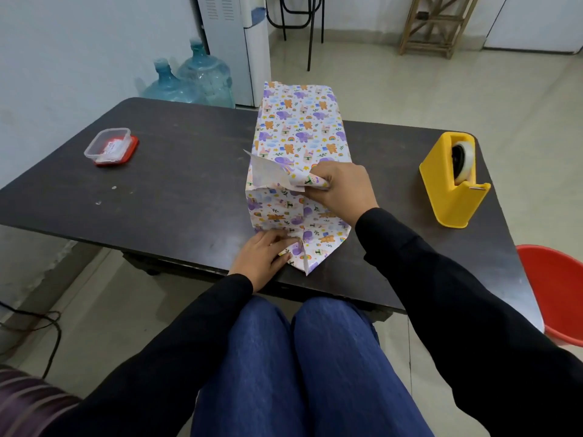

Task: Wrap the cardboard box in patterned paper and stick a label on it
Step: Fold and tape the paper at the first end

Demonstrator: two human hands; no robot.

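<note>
The box, covered in patterned paper (301, 130) with purple elephants, bears and rainbows, stands in the middle of the dark table (176, 190); no bare cardboard shows. At its near end the paper hangs loose. My right hand (342, 189) pinches a folded upper flap of that paper at the top edge of the near face. My left hand (262, 255) lies flat with straight fingers, pressing the lower flap down on the table. A small clear container with a red lid (110, 146), holding something white, sits at the table's left.
A yellow tape dispenser (452, 181) stands on the table's right side. A red bucket (555, 291) sits on the floor at the right. Water jugs (192, 80), a dispenser and a wooden stool are beyond the table. My knees are under the near edge.
</note>
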